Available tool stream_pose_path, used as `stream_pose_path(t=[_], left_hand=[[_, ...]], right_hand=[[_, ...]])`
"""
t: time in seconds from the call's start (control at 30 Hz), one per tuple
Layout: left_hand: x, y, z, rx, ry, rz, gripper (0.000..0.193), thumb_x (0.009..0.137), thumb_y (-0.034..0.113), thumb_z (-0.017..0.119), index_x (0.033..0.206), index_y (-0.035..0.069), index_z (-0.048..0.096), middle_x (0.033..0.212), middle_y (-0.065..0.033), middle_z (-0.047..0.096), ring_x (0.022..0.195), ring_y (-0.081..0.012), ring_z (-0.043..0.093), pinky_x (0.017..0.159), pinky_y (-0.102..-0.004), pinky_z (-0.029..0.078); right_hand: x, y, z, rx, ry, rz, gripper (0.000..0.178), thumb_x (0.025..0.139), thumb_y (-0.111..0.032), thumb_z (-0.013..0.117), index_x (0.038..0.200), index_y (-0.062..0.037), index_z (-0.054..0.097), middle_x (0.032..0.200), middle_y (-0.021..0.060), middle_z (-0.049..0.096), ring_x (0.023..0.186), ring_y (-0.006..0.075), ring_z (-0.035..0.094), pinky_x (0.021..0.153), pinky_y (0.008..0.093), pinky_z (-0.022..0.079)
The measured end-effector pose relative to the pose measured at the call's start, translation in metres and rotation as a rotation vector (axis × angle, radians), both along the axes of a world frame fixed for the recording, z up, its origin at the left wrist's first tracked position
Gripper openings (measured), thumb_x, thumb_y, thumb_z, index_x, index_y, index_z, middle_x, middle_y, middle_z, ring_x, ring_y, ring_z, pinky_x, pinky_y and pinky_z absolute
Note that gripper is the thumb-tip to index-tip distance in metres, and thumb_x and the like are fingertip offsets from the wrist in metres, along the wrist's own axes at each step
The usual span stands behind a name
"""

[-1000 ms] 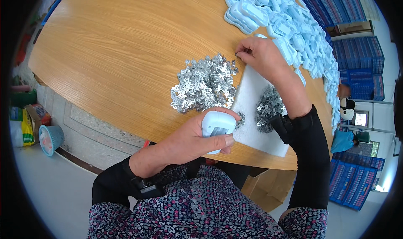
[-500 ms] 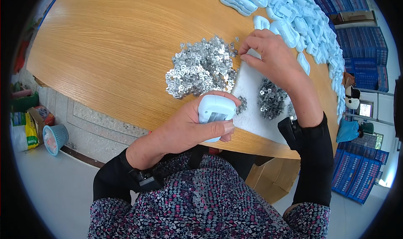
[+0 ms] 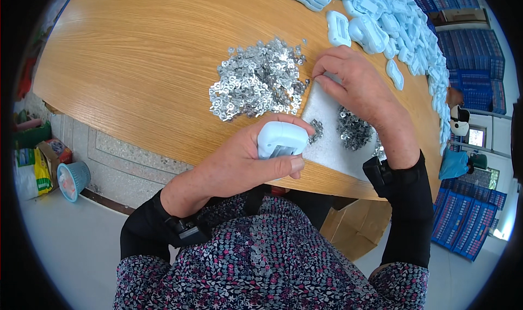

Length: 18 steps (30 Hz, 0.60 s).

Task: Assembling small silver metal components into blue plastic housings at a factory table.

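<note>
My left hand point(image 3: 226, 160) grips a light blue plastic casing point(image 3: 282, 134) with a recessed slot, its thumb lying across the front. My right hand point(image 3: 362, 89) is over the far corner of a white foam sheet point(image 3: 329, 105), thumb and forefinger closed together; anything between them is too small to make out. Left of that hand spreads a heap of small shiny metal clips point(image 3: 256, 81) on the table. On the sheet lie a darker heap of small metal parts point(image 3: 354, 131) and a little cluster of metal pieces point(image 3: 315, 131) beside the casing.
Many light blue casings point(image 3: 389, 24) are heaped along the table's far right side. The wooden table point(image 3: 136, 54) curves around in front of me. A cardboard box point(image 3: 357, 228) is below its edge. A blue basket point(image 3: 73, 180) stands on the floor at left.
My right hand has come slightly nearer to me, uncovering a casing behind it. The left hand keeps its hold on its casing. The view has shifted a little.
</note>
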State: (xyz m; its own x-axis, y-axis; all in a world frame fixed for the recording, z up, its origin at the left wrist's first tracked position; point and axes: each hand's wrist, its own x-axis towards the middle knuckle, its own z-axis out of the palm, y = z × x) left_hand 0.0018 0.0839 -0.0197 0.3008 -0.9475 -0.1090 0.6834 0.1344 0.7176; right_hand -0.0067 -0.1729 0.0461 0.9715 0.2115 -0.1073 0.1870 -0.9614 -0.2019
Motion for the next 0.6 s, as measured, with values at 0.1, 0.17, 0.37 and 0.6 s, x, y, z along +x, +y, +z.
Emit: stream_pose_path(t=[0.1, 0.17, 0.37, 0.6], left_hand=[[0.001, 0.001, 0.001, -0.006, 0.003, -0.004, 0.043, 0.096, 0.005, 0.064, 0.136, 0.004, 0.049, 0.098, -0.0064, 0.064, 0.093, -0.0150, 0.066, 0.083, -0.0318, 0.054], [0.001, 0.000, 0.001, -0.011, 0.009, -0.007, 0.042, 0.096, 0.005, 0.064, 0.136, 0.004, 0.049, 0.098, -0.0064, 0.064, 0.094, -0.0150, 0.065, 0.083, -0.0318, 0.054], [0.000, 0.000, -0.001, -0.014, 0.013, 0.002, 0.042, 0.096, 0.005, 0.063, 0.136, 0.004, 0.049, 0.098, -0.0067, 0.065, 0.093, -0.0151, 0.066, 0.083, -0.0315, 0.054], [0.001, 0.003, 0.004, 0.016, 0.024, -0.037, 0.042, 0.094, 0.002, 0.065, 0.134, 0.004, 0.051, 0.099, -0.0052, 0.065, 0.092, -0.0143, 0.066, 0.082, -0.0302, 0.053]], right_hand=[[0.000, -0.001, -0.007, 0.041, -0.098, 0.039, 0.011, 0.083, -0.006, 0.071, 0.093, -0.0062, 0.067, 0.096, 0.0090, 0.066, 0.098, 0.0303, 0.060, 0.084, 0.0415, 0.050], [0.000, 0.001, -0.010, 0.045, -0.131, 0.061, 0.010, 0.082, -0.008, 0.073, 0.091, -0.0064, 0.069, 0.093, 0.0076, 0.066, 0.096, 0.0288, 0.060, 0.083, 0.0407, 0.049], [0.008, 0.010, -0.008, -0.047, -0.061, 0.010, 0.008, 0.081, -0.011, 0.076, 0.087, -0.0076, 0.071, 0.085, 0.0033, 0.068, 0.092, 0.0245, 0.060, 0.088, 0.0382, 0.044], [0.004, 0.009, -0.012, 0.064, -0.084, -0.079, 0.009, 0.080, -0.010, 0.075, 0.087, -0.0080, 0.070, 0.088, 0.0034, 0.070, 0.092, 0.0247, 0.061, 0.092, 0.0370, 0.043]])
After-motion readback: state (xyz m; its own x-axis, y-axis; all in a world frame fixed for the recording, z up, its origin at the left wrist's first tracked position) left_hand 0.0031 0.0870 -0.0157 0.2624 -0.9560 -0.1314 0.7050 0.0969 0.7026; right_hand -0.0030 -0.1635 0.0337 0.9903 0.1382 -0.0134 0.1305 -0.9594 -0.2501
